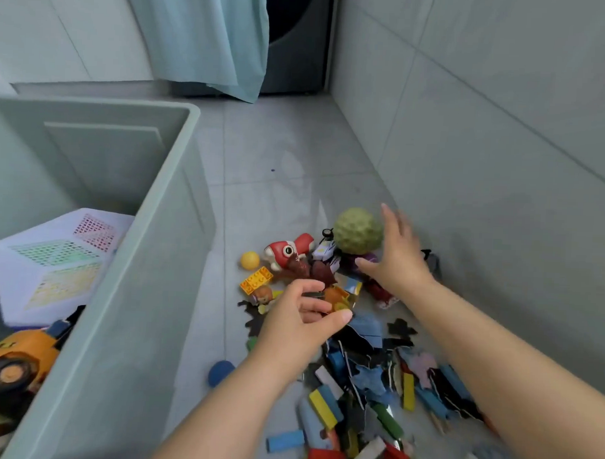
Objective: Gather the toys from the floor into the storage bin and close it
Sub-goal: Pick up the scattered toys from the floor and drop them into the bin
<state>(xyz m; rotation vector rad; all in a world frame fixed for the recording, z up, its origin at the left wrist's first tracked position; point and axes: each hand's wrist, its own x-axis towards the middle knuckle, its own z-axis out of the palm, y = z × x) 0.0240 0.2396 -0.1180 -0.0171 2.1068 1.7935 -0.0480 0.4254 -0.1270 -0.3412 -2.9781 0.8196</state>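
A pile of toys lies on the grey tile floor: a bumpy green ball [358, 230], a red fish figure [286, 249], a small yellow ball [250, 260], a yellow brick [256, 279] and several coloured wooden blocks [326, 403]. My right hand [398, 256] is spread open beside the green ball, its fingers right of it. Over the middle of the pile, my left hand [305, 318] has its fingers curled around small orange pieces [336, 297]. The pale green storage bin [120, 291] stands open at the left with toys inside.
Inside the bin lie a white patterned box [53, 265] and an orange toy truck [15, 360]. A tiled wall [503, 133] rises close on the right. A blue disc [220, 372] lies by the bin. At the back hangs a teal cloth [205, 37] over a dark appliance [297, 40].
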